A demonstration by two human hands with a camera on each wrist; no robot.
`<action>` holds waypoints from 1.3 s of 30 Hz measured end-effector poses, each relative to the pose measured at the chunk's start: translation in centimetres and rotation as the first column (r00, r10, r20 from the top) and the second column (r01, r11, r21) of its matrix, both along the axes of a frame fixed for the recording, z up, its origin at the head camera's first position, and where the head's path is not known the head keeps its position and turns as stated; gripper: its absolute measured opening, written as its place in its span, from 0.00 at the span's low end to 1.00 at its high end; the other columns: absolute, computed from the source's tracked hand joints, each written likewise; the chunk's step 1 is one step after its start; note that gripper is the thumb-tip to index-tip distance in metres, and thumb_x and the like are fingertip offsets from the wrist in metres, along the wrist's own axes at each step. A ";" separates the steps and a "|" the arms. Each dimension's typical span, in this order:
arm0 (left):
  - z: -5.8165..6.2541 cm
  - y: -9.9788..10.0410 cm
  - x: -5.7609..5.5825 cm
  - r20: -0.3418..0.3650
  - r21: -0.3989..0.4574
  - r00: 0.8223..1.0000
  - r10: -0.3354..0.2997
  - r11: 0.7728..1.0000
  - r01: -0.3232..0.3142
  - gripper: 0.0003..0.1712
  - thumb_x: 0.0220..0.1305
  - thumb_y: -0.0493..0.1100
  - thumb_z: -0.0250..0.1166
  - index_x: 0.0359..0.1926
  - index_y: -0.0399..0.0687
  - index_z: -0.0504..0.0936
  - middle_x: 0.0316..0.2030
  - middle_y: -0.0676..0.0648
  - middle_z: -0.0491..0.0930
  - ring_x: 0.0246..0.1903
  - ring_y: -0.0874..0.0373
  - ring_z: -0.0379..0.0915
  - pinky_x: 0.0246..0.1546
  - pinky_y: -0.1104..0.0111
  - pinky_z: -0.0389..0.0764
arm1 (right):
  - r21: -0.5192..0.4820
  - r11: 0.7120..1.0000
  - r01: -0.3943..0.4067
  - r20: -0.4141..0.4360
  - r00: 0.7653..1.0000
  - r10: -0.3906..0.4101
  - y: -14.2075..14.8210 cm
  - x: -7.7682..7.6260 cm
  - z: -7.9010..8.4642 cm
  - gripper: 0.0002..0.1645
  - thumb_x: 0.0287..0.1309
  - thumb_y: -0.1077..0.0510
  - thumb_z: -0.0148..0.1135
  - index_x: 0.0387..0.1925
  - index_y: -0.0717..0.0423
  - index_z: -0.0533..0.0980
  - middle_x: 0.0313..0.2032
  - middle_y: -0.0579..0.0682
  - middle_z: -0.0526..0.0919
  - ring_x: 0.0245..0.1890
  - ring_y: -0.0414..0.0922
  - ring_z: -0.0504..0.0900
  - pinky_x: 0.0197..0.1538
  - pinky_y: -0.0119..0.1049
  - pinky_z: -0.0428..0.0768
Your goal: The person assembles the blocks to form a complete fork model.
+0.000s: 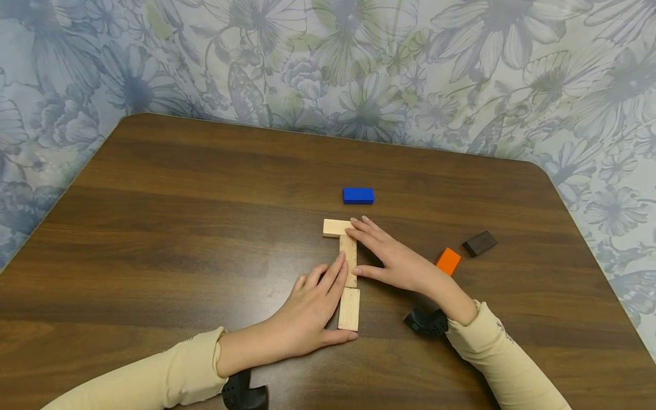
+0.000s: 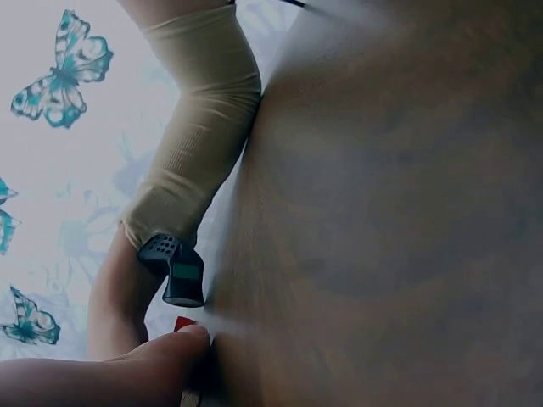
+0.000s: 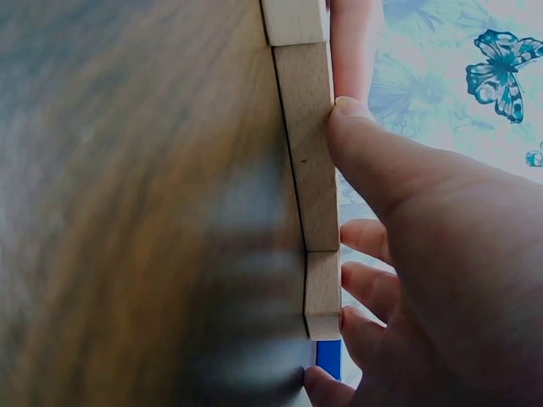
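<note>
Three pale wooden blocks lie flat in a line on the table. In the head view, the top block (image 1: 334, 228) lies crosswise, above a lengthwise middle block (image 1: 348, 245) and a bottom block (image 1: 349, 309). My left hand (image 1: 307, 319) rests with its fingertips on the left side of the middle block, its thumb by the near end of the bottom one. My right hand (image 1: 397, 259) touches the right part of the top block with its fingers. Its thumb meets the right side of the middle block, also seen in the right wrist view.
A blue block (image 1: 358, 196) lies beyond the line. Right of it are an orange block (image 1: 448, 261), partly behind the right hand, and a dark brown block (image 1: 480, 244). The brown wooden table (image 1: 205, 171) meets a floral-patterned wall (image 1: 359, 68) at the back.
</note>
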State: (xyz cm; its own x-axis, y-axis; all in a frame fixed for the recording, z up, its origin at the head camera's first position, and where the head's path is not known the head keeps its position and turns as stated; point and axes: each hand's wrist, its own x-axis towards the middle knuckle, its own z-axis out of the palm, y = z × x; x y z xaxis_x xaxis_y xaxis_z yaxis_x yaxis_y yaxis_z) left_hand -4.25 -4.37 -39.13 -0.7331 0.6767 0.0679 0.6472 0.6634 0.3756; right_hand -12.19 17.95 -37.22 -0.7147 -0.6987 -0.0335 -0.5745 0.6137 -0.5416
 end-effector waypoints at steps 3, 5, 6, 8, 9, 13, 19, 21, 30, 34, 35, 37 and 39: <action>0.0 0.0 0.1 -0.014 -0.014 1.000 -0.004 1.000 0.003 0.62 0.54 0.71 0.59 0.71 0.33 0.44 0.72 0.39 0.37 0.63 0.46 0.48 0.50 0.57 0.60 | 0.001 1.000 -0.001 0.000 1.000 0.001 0.0 0.0 0.0 0.42 0.63 0.43 0.55 0.72 0.50 0.51 0.72 0.49 0.44 0.70 0.44 0.36 0.64 0.51 0.52; 0.0 0.1 0.1 -0.018 -0.019 1.000 -0.004 1.000 0.004 0.62 0.54 0.71 0.59 0.71 0.33 0.44 0.72 0.39 0.36 0.63 0.45 0.47 0.50 0.56 0.60 | 0.001 1.000 -0.002 0.001 1.000 0.002 0.0 0.0 0.0 0.42 0.63 0.43 0.55 0.72 0.50 0.51 0.72 0.49 0.43 0.70 0.44 0.36 0.64 0.51 0.52; 0.0 0.1 0.2 -0.018 -0.020 1.000 -0.006 1.000 0.005 0.62 0.53 0.71 0.59 0.71 0.33 0.43 0.72 0.39 0.36 0.63 0.45 0.47 0.50 0.56 0.60 | 0.002 1.000 -0.002 0.002 1.000 0.002 0.0 0.0 0.0 0.42 0.63 0.43 0.55 0.72 0.50 0.51 0.72 0.49 0.43 0.70 0.44 0.36 0.64 0.51 0.52; 0.0 0.1 0.2 -0.014 -0.015 1.000 -0.004 1.000 0.004 0.63 0.52 0.73 0.58 0.71 0.33 0.43 0.72 0.39 0.35 0.63 0.45 0.47 0.49 0.56 0.60 | 0.004 1.000 -0.002 0.003 1.000 0.002 0.0 0.0 0.0 0.42 0.63 0.43 0.55 0.72 0.49 0.51 0.72 0.49 0.43 0.70 0.44 0.36 0.65 0.51 0.51; 0.0 0.2 0.2 -0.011 -0.012 1.000 -0.001 1.000 0.001 0.64 0.52 0.73 0.58 0.71 0.34 0.43 0.72 0.39 0.34 0.63 0.45 0.47 0.49 0.56 0.60 | 0.004 1.000 -0.003 0.002 1.000 0.003 0.0 0.0 0.0 0.42 0.63 0.43 0.55 0.72 0.49 0.51 0.72 0.49 0.43 0.70 0.44 0.36 0.65 0.51 0.51; 0.0 0.4 0.2 -0.006 -0.008 1.000 0.013 1.000 -0.013 0.63 0.54 0.75 0.54 0.71 0.34 0.43 0.72 0.39 0.34 0.63 0.43 0.47 0.49 0.56 0.60 | 0.003 1.000 -0.003 -0.001 1.000 0.003 0.0 0.0 -0.1 0.42 0.63 0.43 0.55 0.72 0.49 0.51 0.72 0.49 0.43 0.70 0.44 0.36 0.64 0.51 0.52; -0.3 0.7 0.4 -0.045 -0.041 0.999 0.028 0.999 -0.030 0.61 0.56 0.73 0.52 0.71 0.34 0.41 0.71 0.39 0.33 0.63 0.45 0.47 0.49 0.56 0.60 | -0.004 1.000 -0.006 -0.005 1.000 0.006 0.0 -0.1 -0.1 0.42 0.63 0.42 0.55 0.72 0.50 0.51 0.72 0.49 0.44 0.70 0.44 0.36 0.64 0.51 0.52; -0.3 0.8 0.5 -0.059 -0.053 0.998 0.025 0.998 -0.028 0.60 0.57 0.72 0.52 0.71 0.33 0.40 0.71 0.38 0.33 0.63 0.45 0.46 0.48 0.57 0.60 | -0.004 1.000 -0.006 -0.006 1.000 0.006 0.0 -0.1 -0.1 0.42 0.63 0.42 0.55 0.72 0.50 0.52 0.72 0.49 0.44 0.70 0.44 0.36 0.64 0.51 0.52; -0.5 1.0 0.8 -0.096 -0.079 0.995 0.015 0.997 -0.022 0.58 0.59 0.71 0.51 0.72 0.34 0.39 0.71 0.37 0.31 0.63 0.44 0.46 0.47 0.58 0.60 | 0.008 1.000 -0.006 -0.010 1.000 0.006 0.1 0.0 0.1 0.42 0.63 0.43 0.55 0.72 0.50 0.51 0.72 0.49 0.44 0.70 0.44 0.36 0.64 0.51 0.52; -0.5 1.0 1.0 -0.100 -0.077 0.995 0.014 0.997 -0.022 0.57 0.59 0.71 0.50 0.72 0.37 0.40 0.71 0.38 0.32 0.63 0.45 0.46 0.48 0.57 0.60 | 0.019 0.999 -0.029 -0.008 1.000 0.029 0.1 0.2 0.3 0.44 0.63 0.43 0.55 0.73 0.51 0.49 0.72 0.49 0.43 0.70 0.45 0.35 0.65 0.52 0.50; -0.5 1.0 1.0 -0.101 -0.076 0.995 0.015 0.997 -0.022 0.56 0.60 0.71 0.50 0.72 0.37 0.41 0.71 0.38 0.32 0.63 0.45 0.46 0.48 0.57 0.60 | 0.022 0.999 -0.037 -0.007 0.999 0.037 0.2 0.2 0.4 0.44 0.63 0.43 0.55 0.73 0.52 0.48 0.72 0.49 0.42 0.70 0.45 0.35 0.65 0.52 0.50; -0.5 0.9 1.1 -0.105 -0.073 0.994 0.015 0.997 -0.022 0.56 0.60 0.71 0.50 0.72 0.37 0.42 0.71 0.38 0.32 0.63 0.45 0.47 0.48 0.57 0.60 | 0.021 0.999 -0.049 -0.008 0.999 0.050 0.3 0.2 0.6 0.45 0.63 0.43 0.55 0.73 0.52 0.47 0.72 0.49 0.41 0.70 0.46 0.34 0.65 0.52 0.49; -0.5 0.9 1.1 -0.107 -0.070 0.994 0.014 0.997 -0.022 0.56 0.60 0.71 0.50 0.72 0.36 0.43 0.71 0.38 0.33 0.63 0.45 0.47 0.49 0.56 0.60 | 0.015 0.999 -0.047 -0.008 0.999 0.047 0.6 0.2 1.0 0.46 0.62 0.42 0.55 0.73 0.52 0.46 0.72 0.50 0.41 0.70 0.47 0.35 0.65 0.53 0.48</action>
